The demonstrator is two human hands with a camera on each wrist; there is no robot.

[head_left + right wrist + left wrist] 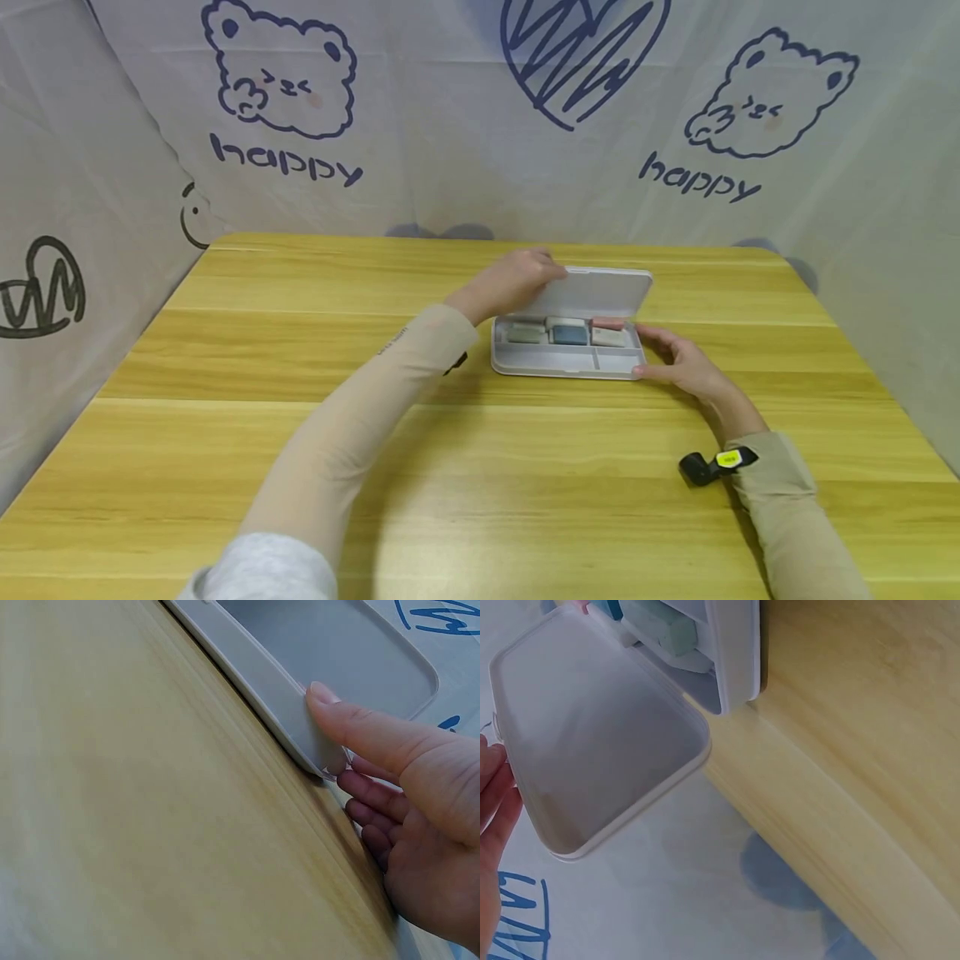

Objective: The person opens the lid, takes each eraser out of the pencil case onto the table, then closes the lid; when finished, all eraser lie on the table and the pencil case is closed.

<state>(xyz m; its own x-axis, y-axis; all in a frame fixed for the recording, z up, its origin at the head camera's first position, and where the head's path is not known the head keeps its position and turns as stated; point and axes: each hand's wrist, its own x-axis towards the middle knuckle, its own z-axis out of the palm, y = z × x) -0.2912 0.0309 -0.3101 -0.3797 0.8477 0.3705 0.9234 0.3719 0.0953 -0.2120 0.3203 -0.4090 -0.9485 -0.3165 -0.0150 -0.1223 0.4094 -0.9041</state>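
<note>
A white hinged plastic case (543, 360) lies on the table with its lid (603, 292) raised at the back. My left hand (513, 282) holds the lid by its upper edge, and the left wrist view shows fingers (499, 795) at that edge. At the case's right end, my right hand (693, 367) grips the side, its thumb (352, 724) on the front corner and the other fingers curled farther back. Small blocks fill the case's rear compartment, among them a blue block (569, 335), a pale green block (527, 333), a white block (607, 337) and a pink block (607, 322).
Two front compartments of the case, parted by a divider (597, 359), show their bare floor. The wood-grain table (525, 500) reaches back to a white cloth (450, 167) with drawn bears and a heart. A small black device (705, 468) is strapped to the right wrist.
</note>
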